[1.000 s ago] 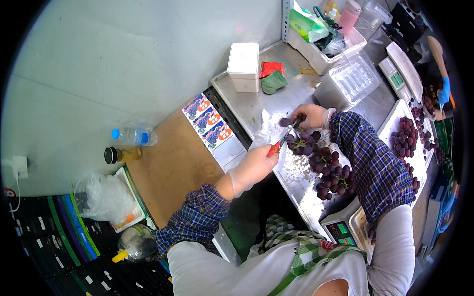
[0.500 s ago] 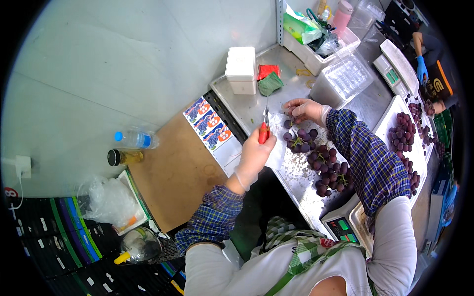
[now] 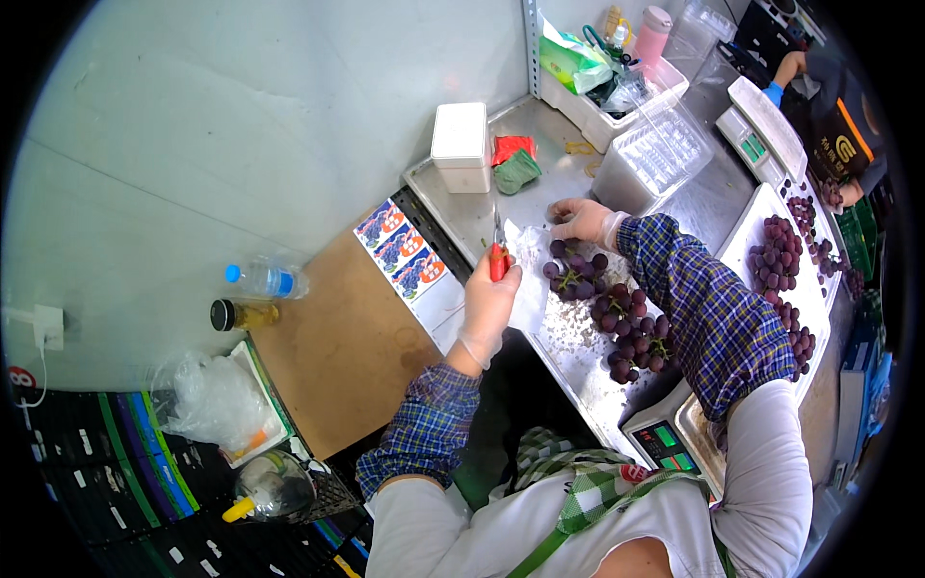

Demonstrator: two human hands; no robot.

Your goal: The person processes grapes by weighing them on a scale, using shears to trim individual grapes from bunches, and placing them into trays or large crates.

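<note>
My left hand, in a clear glove, is closed round red-handled snips, their blades pointing away from me. My right hand, also gloved, is at the far end of a small bunch of dark grapes. Its fingers are bent together, and whatever they pinch is hidden. More loose bunches of grapes lie nearer me on the metal table, among whitish specks. A white sheet lies between the snips and the grapes.
A white box, clear plastic containers and a supply bin stand at the back. Scales sit close on the right. A white tray holds more grapes. A cardboard surface is at left. Another person works far right.
The view has shifted slightly. My right hand's fingers have curled down more near the grapes. My left hand keeps the snips. The other person's blue-gloved hand has moved farther away.
</note>
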